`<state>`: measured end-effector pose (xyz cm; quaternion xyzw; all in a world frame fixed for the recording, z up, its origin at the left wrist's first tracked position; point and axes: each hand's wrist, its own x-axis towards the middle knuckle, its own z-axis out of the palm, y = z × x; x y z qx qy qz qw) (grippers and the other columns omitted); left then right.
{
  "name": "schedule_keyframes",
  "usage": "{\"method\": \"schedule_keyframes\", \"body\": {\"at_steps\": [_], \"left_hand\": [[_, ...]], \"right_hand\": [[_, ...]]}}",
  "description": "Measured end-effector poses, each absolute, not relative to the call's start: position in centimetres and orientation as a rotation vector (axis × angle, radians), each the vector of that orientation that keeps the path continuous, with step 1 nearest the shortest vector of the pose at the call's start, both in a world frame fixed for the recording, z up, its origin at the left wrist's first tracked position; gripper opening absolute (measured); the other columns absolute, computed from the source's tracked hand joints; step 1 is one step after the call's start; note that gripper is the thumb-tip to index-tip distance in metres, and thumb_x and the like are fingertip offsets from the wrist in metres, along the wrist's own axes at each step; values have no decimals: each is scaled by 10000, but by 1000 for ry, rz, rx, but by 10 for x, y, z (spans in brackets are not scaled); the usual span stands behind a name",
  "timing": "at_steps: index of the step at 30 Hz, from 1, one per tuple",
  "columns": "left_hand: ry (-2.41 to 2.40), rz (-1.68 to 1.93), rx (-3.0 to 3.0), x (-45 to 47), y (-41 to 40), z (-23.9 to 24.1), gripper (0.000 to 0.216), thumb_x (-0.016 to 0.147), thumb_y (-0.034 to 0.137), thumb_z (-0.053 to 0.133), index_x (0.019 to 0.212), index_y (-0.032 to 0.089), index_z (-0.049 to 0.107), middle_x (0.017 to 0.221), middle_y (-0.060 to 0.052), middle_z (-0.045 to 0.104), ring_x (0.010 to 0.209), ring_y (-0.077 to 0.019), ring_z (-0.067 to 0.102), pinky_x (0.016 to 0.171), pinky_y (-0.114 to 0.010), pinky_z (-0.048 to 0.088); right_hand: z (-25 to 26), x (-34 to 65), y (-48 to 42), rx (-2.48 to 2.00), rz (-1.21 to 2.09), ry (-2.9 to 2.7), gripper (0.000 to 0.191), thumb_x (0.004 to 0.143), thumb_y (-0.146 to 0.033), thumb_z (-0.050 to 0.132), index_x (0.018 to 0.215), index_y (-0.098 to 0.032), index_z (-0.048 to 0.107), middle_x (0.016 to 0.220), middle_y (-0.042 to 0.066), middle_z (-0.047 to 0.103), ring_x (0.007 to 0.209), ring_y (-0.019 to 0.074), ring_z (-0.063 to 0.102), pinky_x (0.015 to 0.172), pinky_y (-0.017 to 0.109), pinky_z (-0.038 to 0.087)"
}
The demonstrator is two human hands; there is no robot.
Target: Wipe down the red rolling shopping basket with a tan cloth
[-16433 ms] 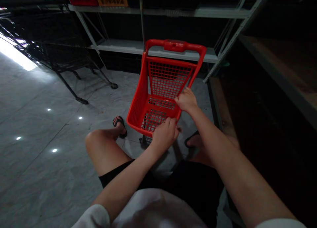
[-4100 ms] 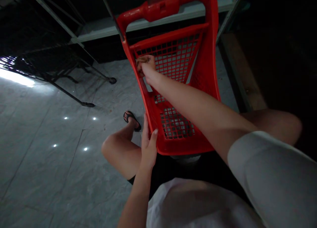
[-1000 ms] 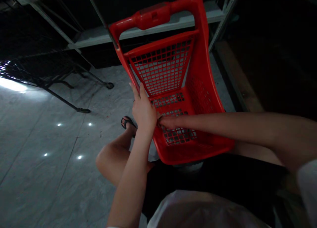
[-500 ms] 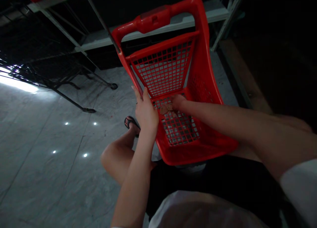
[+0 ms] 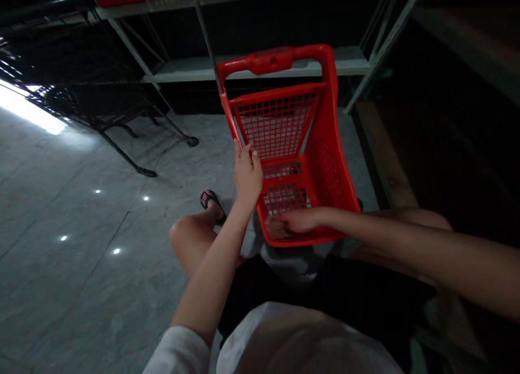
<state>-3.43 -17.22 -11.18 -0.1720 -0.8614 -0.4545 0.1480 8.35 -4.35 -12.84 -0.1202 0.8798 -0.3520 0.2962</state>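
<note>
A small red plastic shopping cart [image 5: 330,163] with mesh walls and a red handle stands in front of my knees. My left hand [image 5: 246,174] grips the cart's left rim, fingers curled over the edge. My right hand [image 5: 301,220] reaches inside at the near end of the mesh bottom and presses a small brownish cloth [image 5: 276,229] against the inner front wall. I sit low, with bare knees on either side of the cart and a sandalled foot [image 5: 211,202] on the floor to its left.
Grey metal shelving [image 5: 252,68] runs behind the cart, with red and orange crates on the top shelf at the frame's upper left. A dark wire rack on wheels [image 5: 101,109] stands at the left. Glossy grey floor tiles [image 5: 73,244] spread left; dark wooden shelves fill the right.
My right hand with the cloth has slid from the far part of the cart's bottom to its near front wall. The view has tilted up a little; my left hand stays on the rim.
</note>
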Motion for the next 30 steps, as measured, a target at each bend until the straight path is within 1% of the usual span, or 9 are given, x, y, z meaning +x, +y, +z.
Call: {"method": "schedule_keyframes", "body": {"at_steps": [2,4,9,12,16,19,21,25,30], "left_hand": [[-2478,-1331,-634,-15,-178,-113,389,1088,364,444,1373,170,625,1705,-149,380,1652,-280,187,1331,-552,244],[-2480,-1374,-808,11,-184,-112,434,1080,434,474,1401,177,615,1656,-153,463,1658,-307,151,1330,-600,192],[-2364,-1692,-950,56,-203,-92,581,1018,395,610,1559,266,442,1594,-119,542,1470,-259,525,1255,-491,393],[-2313,-1690,-739,57,-220,-79,497,1020,247,522,1516,276,495,1516,-91,609,1366,-218,603,1200,-422,458],[-2260,-1482,-507,58,-238,-86,532,929,82,433,1406,245,602,1371,-93,669,1306,-210,616,1194,-447,464],[-2334,-1419,-645,72,-231,-107,484,933,108,506,1381,241,635,1499,-118,578,1435,-237,534,1238,-477,430],[-2380,-1426,-715,80,-219,-121,470,940,165,603,1405,227,626,1638,-140,444,1561,-285,398,1280,-511,375],[-2432,-1428,-669,63,-195,-137,589,931,73,533,1502,215,556,1750,-137,270,1652,-290,184,1330,-538,269],[-2428,-1294,-726,-15,-179,-134,699,900,-14,378,1565,173,482,1776,-115,204,1665,-237,92,1352,-524,201]], "right_hand": [[-106,83,-34,-316,-1124,2192,269,932,-98,491,1006,-139,746,950,43,781,839,158,706,845,322,596],[-83,81,-26,-246,-1406,2152,321,898,-89,473,1090,-134,727,1069,64,786,986,173,724,962,345,577],[-55,90,-37,20,-1929,2269,418,893,-182,570,1310,-216,569,1455,102,647,1306,211,650,1112,374,530],[-65,104,-61,19,-2062,2260,544,951,-209,502,1472,-282,363,1628,118,476,1372,186,611,1102,372,551],[-87,129,-85,49,-1508,2715,654,977,-252,528,1583,-187,290,1698,208,332,1473,250,526,1165,422,508],[-91,143,-89,-68,-709,2800,451,1072,-340,380,1403,-112,586,1447,245,630,1299,357,673,1065,528,557],[-89,148,-89,-200,-372,2734,505,1096,-313,252,1215,-131,707,1167,199,774,1055,358,778,913,515,606],[-85,152,-87,-296,-242,2791,532,1110,-366,222,1197,-174,710,1054,150,812,947,326,801,804,424,608],[-89,156,-84,-337,-230,2787,529,1076,-499,397,1369,-134,644,1008,174,813,913,320,800,754,371,589]]}}
